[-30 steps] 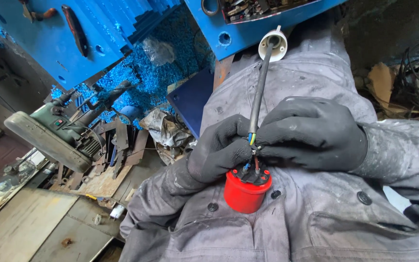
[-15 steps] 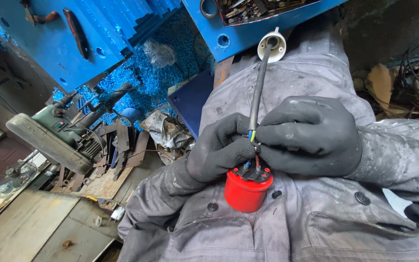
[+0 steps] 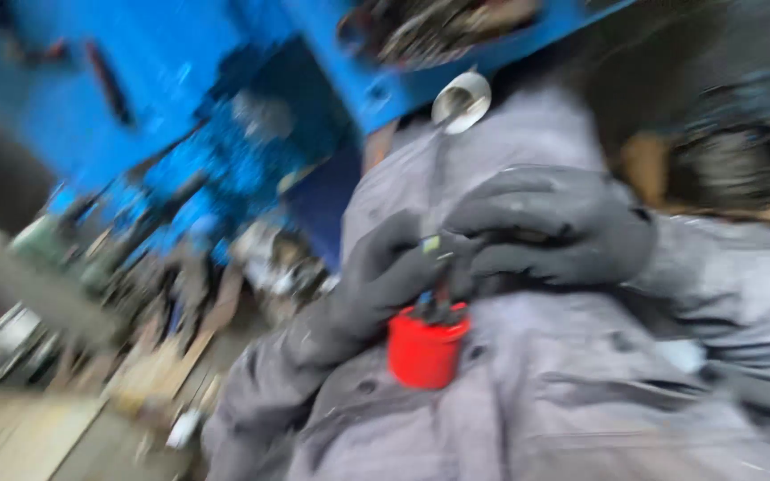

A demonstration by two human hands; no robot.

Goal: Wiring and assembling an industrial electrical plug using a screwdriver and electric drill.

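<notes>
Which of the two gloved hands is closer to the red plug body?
The left hand: it reaches the red plug body, while the right hand sits higher, gripping the cable.

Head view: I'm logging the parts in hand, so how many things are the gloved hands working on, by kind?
Red plug body: 1
Dark cable: 1
Pale round cap at the cable's far end: 1
Total: 3
The picture is blurred, so the small wires at the plug can't be counted.

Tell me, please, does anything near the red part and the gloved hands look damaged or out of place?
The picture is blurred, so damage cannot be judged. The red plug body rests on the lap with loose wire ends at its open top, between the left hand and right hand.
</notes>
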